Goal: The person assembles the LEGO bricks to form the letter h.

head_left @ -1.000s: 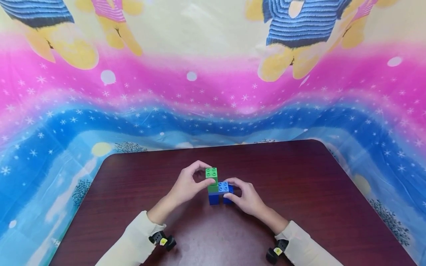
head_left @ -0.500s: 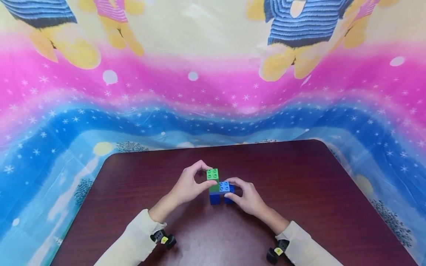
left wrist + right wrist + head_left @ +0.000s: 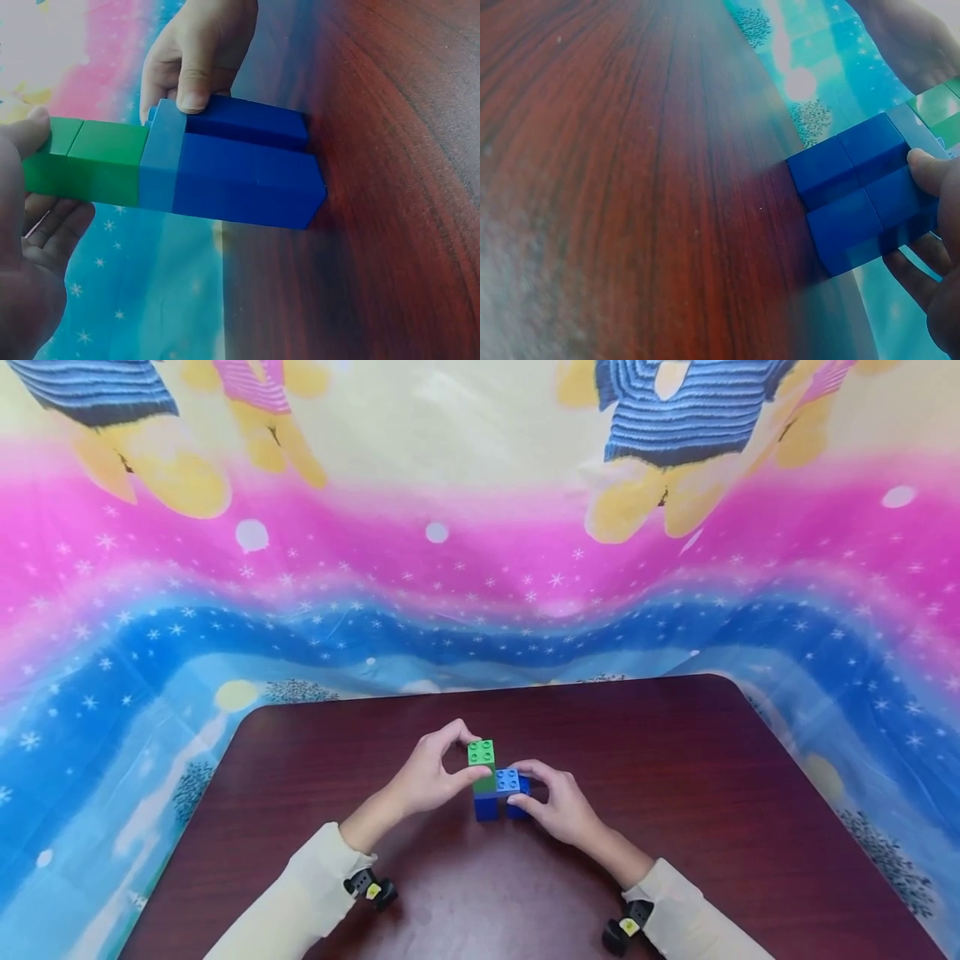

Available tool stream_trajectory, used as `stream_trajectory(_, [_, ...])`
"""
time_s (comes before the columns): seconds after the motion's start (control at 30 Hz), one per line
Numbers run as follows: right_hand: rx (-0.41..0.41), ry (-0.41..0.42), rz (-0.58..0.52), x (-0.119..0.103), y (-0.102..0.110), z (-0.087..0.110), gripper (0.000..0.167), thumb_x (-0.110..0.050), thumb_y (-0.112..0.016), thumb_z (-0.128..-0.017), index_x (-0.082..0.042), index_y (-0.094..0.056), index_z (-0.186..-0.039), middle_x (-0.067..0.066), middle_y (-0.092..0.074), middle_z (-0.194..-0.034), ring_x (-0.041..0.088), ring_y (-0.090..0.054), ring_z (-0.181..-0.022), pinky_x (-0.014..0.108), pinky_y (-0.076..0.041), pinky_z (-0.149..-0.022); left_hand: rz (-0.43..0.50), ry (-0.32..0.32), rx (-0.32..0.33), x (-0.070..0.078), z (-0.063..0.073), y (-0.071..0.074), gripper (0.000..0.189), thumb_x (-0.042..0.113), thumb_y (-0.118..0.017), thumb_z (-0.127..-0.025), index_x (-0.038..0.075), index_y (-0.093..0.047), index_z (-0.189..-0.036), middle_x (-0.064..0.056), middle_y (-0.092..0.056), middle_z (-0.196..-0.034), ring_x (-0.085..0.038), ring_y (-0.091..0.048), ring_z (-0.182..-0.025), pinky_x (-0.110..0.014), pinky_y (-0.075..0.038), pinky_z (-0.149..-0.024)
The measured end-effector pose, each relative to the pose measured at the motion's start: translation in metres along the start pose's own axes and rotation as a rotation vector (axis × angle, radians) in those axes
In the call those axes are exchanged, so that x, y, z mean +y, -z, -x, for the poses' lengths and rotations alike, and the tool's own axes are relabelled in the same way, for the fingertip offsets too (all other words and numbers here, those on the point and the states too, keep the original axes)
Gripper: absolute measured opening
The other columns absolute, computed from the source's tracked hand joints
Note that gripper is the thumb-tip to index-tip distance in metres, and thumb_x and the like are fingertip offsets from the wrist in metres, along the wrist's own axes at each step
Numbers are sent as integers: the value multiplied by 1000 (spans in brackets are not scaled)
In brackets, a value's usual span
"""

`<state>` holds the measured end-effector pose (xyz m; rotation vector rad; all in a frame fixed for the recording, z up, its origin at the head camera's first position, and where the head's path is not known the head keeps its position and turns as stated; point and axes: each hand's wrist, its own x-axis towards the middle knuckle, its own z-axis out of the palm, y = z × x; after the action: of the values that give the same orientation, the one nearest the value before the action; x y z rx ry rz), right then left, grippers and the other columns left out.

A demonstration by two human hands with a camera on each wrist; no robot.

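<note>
A stacked toy-brick structure stands on the table in front of me. Two dark blue columns hold it up, the left column (image 3: 486, 809) and the right column (image 3: 251, 120). Across their tops lies a lighter blue brick (image 3: 507, 779) with bare studs on its right half. Two green bricks rise from its left end, the upper green brick (image 3: 481, 752) on the lower green brick (image 3: 109, 154). My left hand (image 3: 427, 772) pinches the upper green brick between thumb and fingers. With thumb and fingers, my right hand (image 3: 562, 807) grips the blue bricks at the right end.
The dark red-brown table (image 3: 645, 735) has rounded far corners. A patterned cloth (image 3: 480, 585) hangs behind it and at both sides. Small black devices sit at the wrists, one by the left sleeve (image 3: 300, 885), one by the right sleeve (image 3: 690, 910).
The upper green brick has come down slightly and lines up with the lower green one, where a small offset showed before. Both hands keep their holds; the whole view has shifted a little.
</note>
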<state>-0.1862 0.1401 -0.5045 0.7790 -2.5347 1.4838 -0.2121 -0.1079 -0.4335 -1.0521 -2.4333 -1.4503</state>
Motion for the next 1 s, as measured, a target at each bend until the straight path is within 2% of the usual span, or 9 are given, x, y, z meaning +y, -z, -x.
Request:
stream_trajectory(0.13, [7,8,7,-1,0,-1,40,-14,-79,-90,-10,-63,-127,7,-72,-117,19,-71,-101,42,-58,-88,-38,-31,6,-1,0,-2,32,16,-83,-87,13,-56,-104,-9,-70,-114,-20,-68,-102,-48,-57,-87])
stream_trajectory(0.3, [2,-3,5,-1,1,-2,40,-14,-78,-91,-9,-63,-127,6,-72,-118,18,-71,-102,42,-58,-89,-67,-36,21,0,0,-5,35,18,-85,-86,13,-55,-105,-8,-70,-115,-17,-68,-101,-40,-57,-87])
stream_trajectory(0.43, [-4,-13,-1,-1,0,0,40,-12,-78,-91,-9,-62,-128,7,-71,-119,19,-71,-103,42,-58,-89,-39,-19,31,-1,3,-7,37,18,-85,-85,12,-56,-107,-4,-70,-113,-17,-68,-100,-36,-57,-87])
stream_trajectory(0.63, [-4,-3,-10,1,0,0,40,-12,-78,-91,-9,-62,-128,7,-72,-118,20,-71,-102,42,-58,-88,15,-24,52,-6,7,-14,41,13,-85,-85,10,-54,-111,-2,-68,-108,-23,-69,-97,-43,-57,-86])
stream_trajectory(0.73, [-2,3,3,2,0,0,40,-13,-78,-91,-10,-62,-128,6,-72,-118,18,-71,-103,42,-58,-89,15,-28,66,-7,9,-17,43,13,-84,-85,10,-53,-114,-2,-67,-108,-21,-69,-98,-44,-58,-86])
stream_trajectory(0.9, [-2,7,6,2,0,0,40,-13,-78,-91,-10,-62,-128,5,-72,-118,18,-71,-103,43,-58,-89,9,-34,114,-8,13,-22,46,13,-84,-86,12,-53,-120,0,-67,-108,-17,-68,-97,-35,-58,-85])
stream_trajectory(1.0, [0,-1,9,2,0,0,40,-14,-78,-91,-10,-62,-128,5,-72,-118,18,-71,-104,41,-58,-89,39,-25,148,-10,15,-26,49,11,-84,-85,13,-54,-123,0,-68,-109,-16,-67,-97,-34,-58,-84])
